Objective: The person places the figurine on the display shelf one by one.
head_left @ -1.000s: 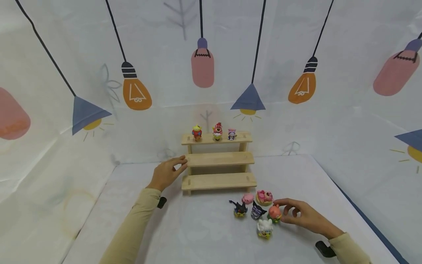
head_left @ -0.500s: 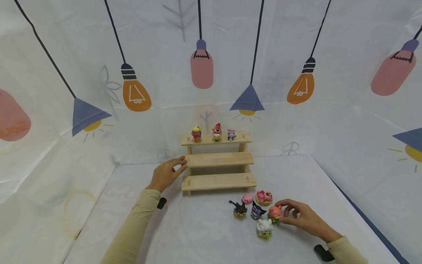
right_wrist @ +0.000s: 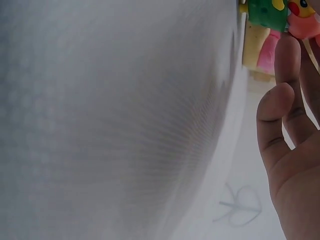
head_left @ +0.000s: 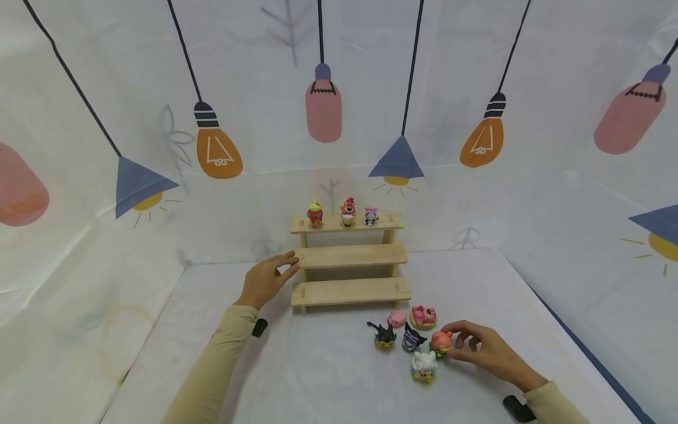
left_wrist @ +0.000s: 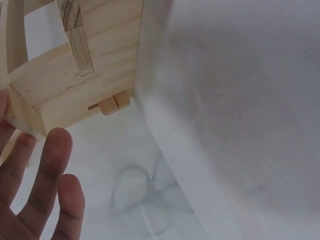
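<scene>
Shelf: one wooden stepped shelf [head_left: 349, 257], three tiers, at the back of the desk [head_left: 318, 371]
Top tier: three figurines [head_left: 346, 212] in a row; middle and bottom tiers bare
Desk figurines: six, clustered in front of the shelf toward the right
Cluster count: one pink blob [head_left: 396, 318], one pink round figure [head_left: 424, 316], one black horned figure [head_left: 384, 335], one dark striped figure [head_left: 412, 339], one white figure [head_left: 424, 365], one orange-pink figure [head_left: 441, 342]
Total figurines: nine
Right hand [head_left: 484, 348]: on the desk at the right edge of the cluster, fingers [head_left: 457, 327] curled round the orange-pink figure, thumb and fingertips touching it
Orange-pink figure: on the desk, just beside the dark striped and white figures; green base seen from the right wrist [right_wrist: 267, 12]
Left hand [head_left: 265, 280]: at the left end of the middle tier, fingers [left_wrist: 47, 170] relaxed and slightly apart, fingertips touching the board's corner, holding nothing
Sleeves: two, beige
Backdrop: white cloth printed with lamps and bulbs
</scene>
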`<state>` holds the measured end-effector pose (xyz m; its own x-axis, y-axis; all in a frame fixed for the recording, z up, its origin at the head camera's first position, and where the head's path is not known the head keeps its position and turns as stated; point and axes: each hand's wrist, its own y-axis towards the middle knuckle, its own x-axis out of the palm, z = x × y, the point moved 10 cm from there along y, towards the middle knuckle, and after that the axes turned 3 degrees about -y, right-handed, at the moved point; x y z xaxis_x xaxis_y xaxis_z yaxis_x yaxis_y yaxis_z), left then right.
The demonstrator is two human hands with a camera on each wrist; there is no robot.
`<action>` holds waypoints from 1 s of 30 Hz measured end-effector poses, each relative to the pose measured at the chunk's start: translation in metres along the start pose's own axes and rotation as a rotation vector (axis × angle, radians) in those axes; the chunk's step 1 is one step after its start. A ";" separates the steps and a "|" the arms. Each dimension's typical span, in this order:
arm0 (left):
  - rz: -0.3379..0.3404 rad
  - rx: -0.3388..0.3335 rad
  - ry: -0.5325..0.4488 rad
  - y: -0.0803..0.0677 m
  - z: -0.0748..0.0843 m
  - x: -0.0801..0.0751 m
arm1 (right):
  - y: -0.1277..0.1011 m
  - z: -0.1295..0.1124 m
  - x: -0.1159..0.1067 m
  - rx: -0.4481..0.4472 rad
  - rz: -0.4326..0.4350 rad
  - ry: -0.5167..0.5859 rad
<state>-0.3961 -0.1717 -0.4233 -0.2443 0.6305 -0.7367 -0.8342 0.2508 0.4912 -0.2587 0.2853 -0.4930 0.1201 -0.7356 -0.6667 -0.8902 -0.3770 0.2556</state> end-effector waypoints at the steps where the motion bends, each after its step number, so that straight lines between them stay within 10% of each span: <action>1: 0.001 -0.002 -0.002 0.000 0.000 0.000 | 0.000 0.001 0.000 0.012 0.003 0.002; 30: -0.025 -0.053 -0.018 -0.001 -0.006 0.003 | 0.015 -0.011 -0.045 0.025 0.144 -0.137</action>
<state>-0.3989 -0.1750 -0.4287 -0.2142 0.6379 -0.7397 -0.8649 0.2281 0.4472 -0.2729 0.3063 -0.4515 -0.0685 -0.6970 -0.7138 -0.9048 -0.2580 0.3388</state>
